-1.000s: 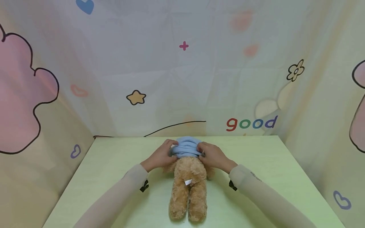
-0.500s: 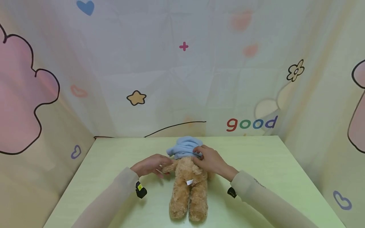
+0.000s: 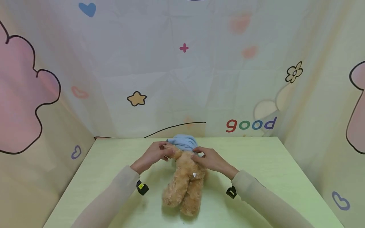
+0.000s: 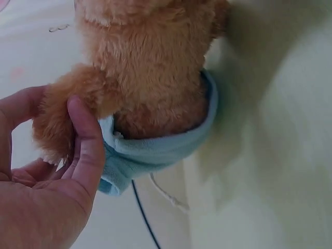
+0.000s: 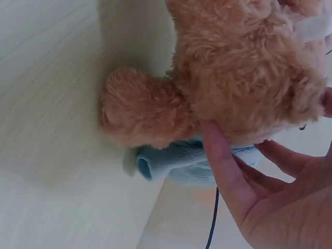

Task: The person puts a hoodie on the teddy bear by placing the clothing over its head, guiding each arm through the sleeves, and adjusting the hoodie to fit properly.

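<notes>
A tan plush teddy bear point(image 3: 185, 177) lies tilted on the table, its back with a white tag facing up. Light blue fleece clothing with short sleeves point(image 3: 183, 142) covers its head; the wrist views show its open hem around the upper body. My left hand point(image 3: 154, 154) pinches the bear's arm point(image 4: 57, 114) between thumb and fingers, beside a blue sleeve point(image 4: 115, 176). At the other shoulder, my right hand point(image 3: 212, 160) holds the bear's upper body near the hem, thumb on the fur. The bear's other arm point(image 5: 145, 109) hangs free beside a sleeve point(image 5: 150, 162). The bear's face is hidden.
The pale green table point(image 3: 242, 202) extends around the bear. A printed cloth backdrop point(image 3: 159, 72) rises behind its far edge and along both sides. A thin dark cord point(image 5: 212, 218) and, in the left wrist view, a white string point(image 4: 166, 194) hang near the clothing.
My left hand has let go of the blue clothing and taken hold of the bear's arm, raising it. The bear has tilted, its legs swinging left. My right hand stays near the hem.
</notes>
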Available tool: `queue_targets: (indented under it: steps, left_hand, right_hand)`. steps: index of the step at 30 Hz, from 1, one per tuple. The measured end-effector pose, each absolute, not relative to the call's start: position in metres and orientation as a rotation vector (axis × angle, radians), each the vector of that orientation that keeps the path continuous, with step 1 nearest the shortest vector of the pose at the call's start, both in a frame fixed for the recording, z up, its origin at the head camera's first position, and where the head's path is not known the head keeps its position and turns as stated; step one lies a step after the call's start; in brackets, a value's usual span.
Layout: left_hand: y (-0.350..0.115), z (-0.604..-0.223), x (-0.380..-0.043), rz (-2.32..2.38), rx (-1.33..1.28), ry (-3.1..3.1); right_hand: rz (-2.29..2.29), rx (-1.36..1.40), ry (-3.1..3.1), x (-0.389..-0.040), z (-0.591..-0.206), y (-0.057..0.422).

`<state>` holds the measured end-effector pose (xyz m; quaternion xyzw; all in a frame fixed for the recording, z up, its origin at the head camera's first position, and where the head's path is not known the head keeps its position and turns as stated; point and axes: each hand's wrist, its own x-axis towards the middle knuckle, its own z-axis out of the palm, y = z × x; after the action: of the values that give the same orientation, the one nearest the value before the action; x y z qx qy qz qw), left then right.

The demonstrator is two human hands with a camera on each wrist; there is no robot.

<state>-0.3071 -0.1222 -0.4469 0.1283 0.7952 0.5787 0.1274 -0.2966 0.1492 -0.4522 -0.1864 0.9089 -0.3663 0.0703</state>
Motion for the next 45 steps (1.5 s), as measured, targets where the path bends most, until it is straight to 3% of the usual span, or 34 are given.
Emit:
queue_targets:
  steps: [12,24,34,45]
  left_hand:
    - [-0.094,-0.41,-0.304,1.687,0.41,2.415]
    - [-0.112,-0.462,-0.312,1.683,0.117,2.341]
    - [-0.104,-0.493,-0.299,1.49,0.313,2.022]
    - [-0.095,-0.502,-0.3,1.473,0.35,2.356]
  right_hand:
    - [-1.242,-0.308,2.481,-0.296,-0.44,0.14]
    - [-1.602,-0.1,2.235,-0.309,-0.462,0.152]
    - [-1.891,-0.098,1.769,-0.311,-0.482,0.154]
    - [-1.52,-0.109,2.428,-0.312,-0.484,0.173]
